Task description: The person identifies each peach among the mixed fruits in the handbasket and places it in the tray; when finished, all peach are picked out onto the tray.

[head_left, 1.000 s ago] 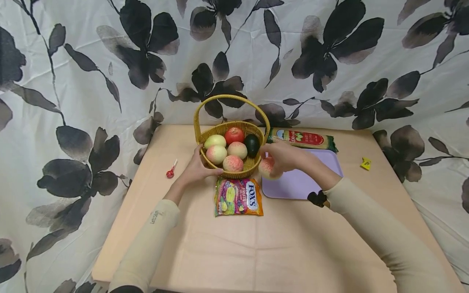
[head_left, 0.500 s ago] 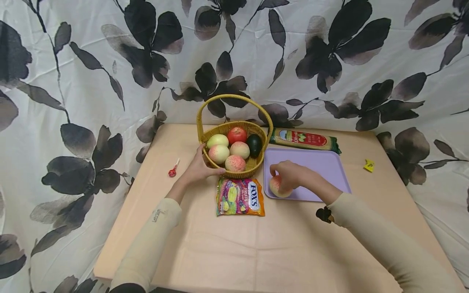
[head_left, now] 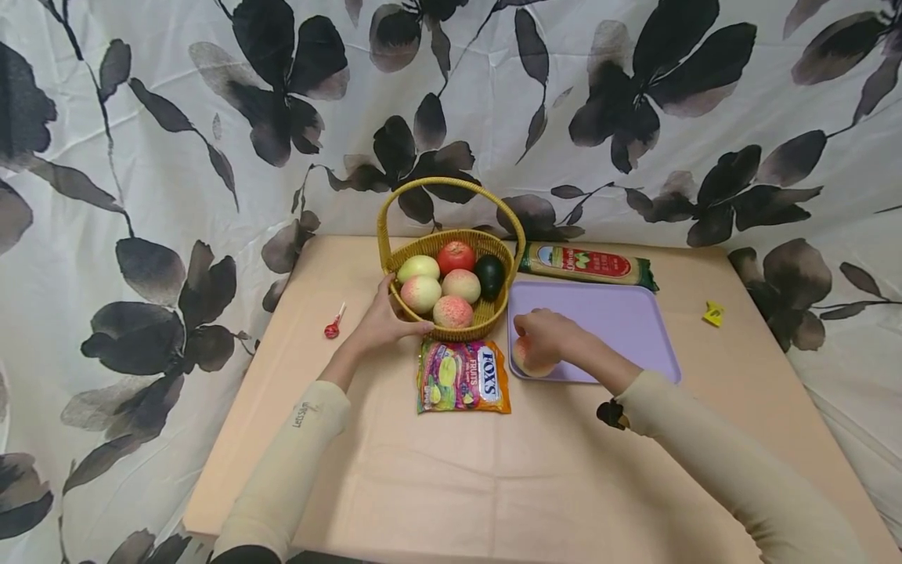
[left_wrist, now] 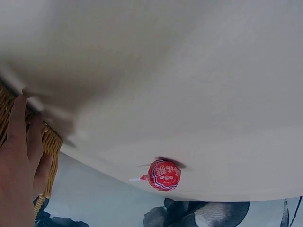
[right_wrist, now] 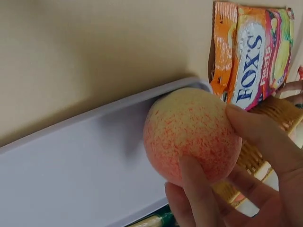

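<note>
My right hand (head_left: 551, 338) grips a pink-and-cream peach (right_wrist: 189, 135) between thumb and fingers. This peach is at the front left corner of the lilac tray (head_left: 606, 321), right at the rim in the right wrist view. My left hand (head_left: 384, 319) holds the yellow wicker basket (head_left: 470, 334) at its left side, thumb along the front and fingers against the outer wall (left_wrist: 51, 142). Inside the basket lie several fruits: a red fruit (head_left: 456, 257), a pale green one (head_left: 418, 269), a dark green avocado-like one (head_left: 489, 276) and several peaches (head_left: 453, 312).
A FOX'S Fruits candy bag (head_left: 463, 377) lies in front of the basket. Behind the tray is a long green-and-red packet (head_left: 585, 264). A red lollipop (head_left: 333, 327) lies to the left, and a small yellow wrapped item (head_left: 713, 313) to the right.
My right hand has carried the peach from beside the basket's right edge forward and down to the tray's front left corner. My left hand stays on the basket.
</note>
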Motion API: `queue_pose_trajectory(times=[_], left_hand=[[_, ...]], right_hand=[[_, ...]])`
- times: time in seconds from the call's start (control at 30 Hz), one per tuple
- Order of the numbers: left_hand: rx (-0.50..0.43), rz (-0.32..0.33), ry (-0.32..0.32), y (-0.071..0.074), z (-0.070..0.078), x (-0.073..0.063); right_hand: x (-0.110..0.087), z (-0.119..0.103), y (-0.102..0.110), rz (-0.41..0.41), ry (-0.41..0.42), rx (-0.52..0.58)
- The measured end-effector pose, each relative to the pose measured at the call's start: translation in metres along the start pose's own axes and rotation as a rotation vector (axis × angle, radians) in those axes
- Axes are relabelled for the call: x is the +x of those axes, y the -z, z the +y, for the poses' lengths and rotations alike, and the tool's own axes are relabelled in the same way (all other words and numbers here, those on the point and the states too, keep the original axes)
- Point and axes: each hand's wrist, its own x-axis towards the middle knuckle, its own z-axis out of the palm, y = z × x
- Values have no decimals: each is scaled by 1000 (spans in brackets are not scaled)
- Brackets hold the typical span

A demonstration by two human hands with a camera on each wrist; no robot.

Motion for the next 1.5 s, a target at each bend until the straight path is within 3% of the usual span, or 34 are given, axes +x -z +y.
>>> queue_pose_trajectory(times=[0.2, 1.2, 1.37, 1.5], left_hand=[[8, 1, 4, 1, 3, 0], [-27, -1, -34, -1, -1, -2], [-24, -7, -28, -2, -3, -2], [-33, -8, -28, -2, -2, -2]], right_hand=[[2, -7, 0, 33, -44, -25], [-2, -7, 4, -20, -92, -8], [-4, -11, 14, -18, -95, -23], [-2, -20, 30, 42, -67, 1]])
